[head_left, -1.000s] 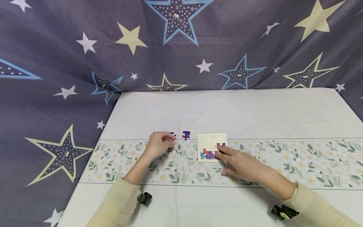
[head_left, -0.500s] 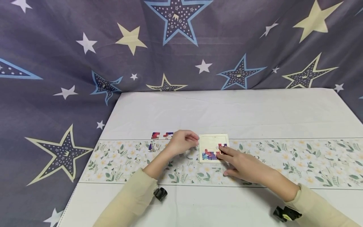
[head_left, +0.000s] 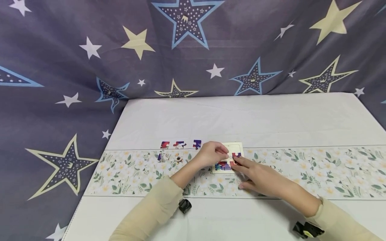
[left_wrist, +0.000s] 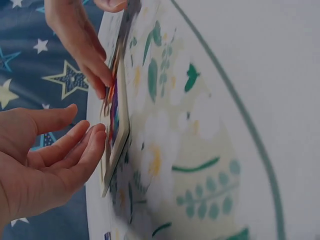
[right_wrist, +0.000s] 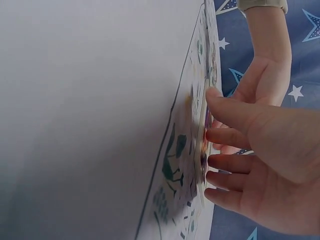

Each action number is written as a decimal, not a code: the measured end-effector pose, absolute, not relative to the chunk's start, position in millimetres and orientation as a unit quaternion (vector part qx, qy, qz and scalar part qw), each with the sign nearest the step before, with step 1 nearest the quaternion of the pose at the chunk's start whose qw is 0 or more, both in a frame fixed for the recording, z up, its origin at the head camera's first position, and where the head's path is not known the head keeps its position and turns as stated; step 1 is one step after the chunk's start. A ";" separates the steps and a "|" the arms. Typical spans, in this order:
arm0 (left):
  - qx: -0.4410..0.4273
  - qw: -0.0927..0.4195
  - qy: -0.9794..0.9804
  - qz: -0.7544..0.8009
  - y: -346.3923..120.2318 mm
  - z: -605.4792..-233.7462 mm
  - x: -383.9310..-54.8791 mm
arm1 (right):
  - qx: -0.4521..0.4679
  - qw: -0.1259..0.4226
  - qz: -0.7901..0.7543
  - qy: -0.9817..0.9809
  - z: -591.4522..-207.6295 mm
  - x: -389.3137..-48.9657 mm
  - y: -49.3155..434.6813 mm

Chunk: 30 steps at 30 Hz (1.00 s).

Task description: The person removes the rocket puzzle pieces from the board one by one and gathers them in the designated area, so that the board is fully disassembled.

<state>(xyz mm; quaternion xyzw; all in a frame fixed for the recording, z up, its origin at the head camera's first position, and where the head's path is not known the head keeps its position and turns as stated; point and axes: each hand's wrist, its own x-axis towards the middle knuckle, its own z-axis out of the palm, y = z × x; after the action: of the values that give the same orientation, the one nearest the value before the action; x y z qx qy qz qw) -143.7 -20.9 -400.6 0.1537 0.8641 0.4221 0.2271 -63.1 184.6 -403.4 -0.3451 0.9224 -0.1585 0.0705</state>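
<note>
The puzzle board [head_left: 236, 146] lies on the table [head_left: 241, 117], with colourful pieces [head_left: 223, 166] along its six o'clock side. The left hand [head_left: 211, 154] is over its nine o'clock side, fingers softly bent, thumb apart, holding nothing. The right hand [head_left: 260, 174] touches four o'clock with straight fingers, gripping nothing. Loose pieces [head_left: 165, 145] sit toward nine.
</note>
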 end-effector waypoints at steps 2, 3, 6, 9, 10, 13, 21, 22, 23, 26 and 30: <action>0.156 0.226 0.867 0.416 -18.3 -402.2 -142.8 | -0.348 0.068 -0.157 0.922 -403.4 -61.7 184.1; 0.157 0.226 0.867 0.414 -17.3 -402.9 -142.4 | -0.349 0.068 -0.158 0.921 -403.5 -60.9 183.9; 0.162 0.228 0.869 0.408 -14.5 -403.0 -141.0 | -0.349 0.069 -0.157 0.921 -404.2 -59.1 182.9; 0.164 0.233 0.868 0.407 -12.2 -402.3 -139.9 | -0.349 0.073 -0.160 0.921 -405.2 -58.3 182.5; 0.164 0.235 0.868 0.406 -11.6 -402.1 -139.6 | -0.349 0.074 -0.160 0.920 -405.2 -58.2 182.4; 0.159 0.237 0.865 0.413 -10.0 -402.0 -139.1 | -0.347 0.083 -0.165 0.920 -405.1 -58.4 182.8; 0.107 0.239 0.852 0.454 -5.3 -402.3 -138.5 | -0.346 0.086 -0.177 0.918 -401.3 -58.7 185.1; 0.103 0.240 0.850 0.457 -4.8 -402.3 -138.4 | -0.346 0.084 -0.179 0.917 -401.1 -58.6 185.4; 0.098 0.242 0.849 0.460 -4.5 -402.3 -138.2 | -0.347 0.084 -0.181 0.917 -401.0 -58.5 185.5; 0.085 0.250 0.842 0.470 -3.8 -403.7 -138.6 | -0.340 0.088 -0.183 0.918 -401.7 -58.4 185.5; 0.081 0.251 0.840 0.474 -2.7 -405.7 -139.6 | -0.332 0.097 -0.184 0.920 -403.3 -58.4 185.2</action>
<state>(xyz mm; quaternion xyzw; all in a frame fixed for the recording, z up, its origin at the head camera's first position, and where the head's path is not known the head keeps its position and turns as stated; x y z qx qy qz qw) -139.6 -2.7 -405.7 0.0806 0.8402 0.4742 0.2505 -58.4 185.2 -403.3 -0.3323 0.9199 -0.1843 0.0968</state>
